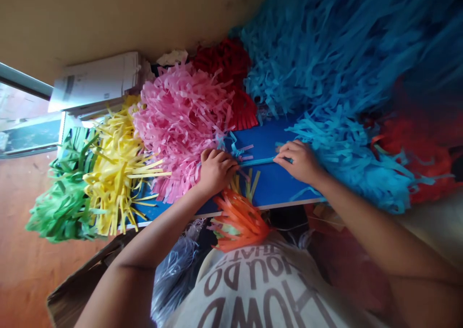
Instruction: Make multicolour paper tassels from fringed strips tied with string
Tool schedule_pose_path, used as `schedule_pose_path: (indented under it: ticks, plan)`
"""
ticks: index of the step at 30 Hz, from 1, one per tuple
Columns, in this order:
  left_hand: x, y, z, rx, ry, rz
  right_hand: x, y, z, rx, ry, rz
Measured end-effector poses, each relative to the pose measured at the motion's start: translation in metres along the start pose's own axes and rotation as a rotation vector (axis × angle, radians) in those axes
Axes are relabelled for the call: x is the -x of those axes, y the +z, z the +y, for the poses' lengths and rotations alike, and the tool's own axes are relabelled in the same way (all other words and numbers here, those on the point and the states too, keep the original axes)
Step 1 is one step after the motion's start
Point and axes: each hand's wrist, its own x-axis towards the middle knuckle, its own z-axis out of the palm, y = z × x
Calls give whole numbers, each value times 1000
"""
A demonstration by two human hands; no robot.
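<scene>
Between my hands a narrow blue paper strip point(257, 161) runs nearly level just over the blue board point(262, 137). My left hand point(218, 170) is closed on its left end, and my right hand point(297, 161) pinches the right end. Beside my left hand lies a heap of pink paper fringe point(184, 111). A bundle of orange strips point(240, 217) hangs over the board's front edge below my left hand. Light blue fringe point(354, 159) is heaped right behind my right hand. Whether the strip is one layer or several cannot be made out.
Yellow fringe point(117, 159) and green fringe point(68, 193) cover the board's left end. Red fringe point(235, 82) and a large blue mass point(325, 43) stand behind. White papers point(97, 79) are stacked back left; a cardboard box point(87, 280) is below. Red strips point(408, 149) lie right.
</scene>
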Motion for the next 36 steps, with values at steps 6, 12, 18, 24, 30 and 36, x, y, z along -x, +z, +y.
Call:
schedule_pose_path:
  ticks: [6,12,18,24,30,36]
  plan:
    - [-8,2,2,-29,-35,-26,-5,4,-2,27,80,-14]
    - [-16,-1,6,-94,29,-28,-11,-5,-23,257,89,-64]
    - [-21,-6,9,-165,371,-26,-12,-8,-49,431,-316,-111]
    - [-33,2,17,-219,462,101,-23,4,-48,473,-357,-102]
    - [-35,10,23,-237,392,175,-29,-3,-47,406,-243,-141]
    - [-41,3,25,-221,363,-1,-38,-4,-51,542,-400,-296]
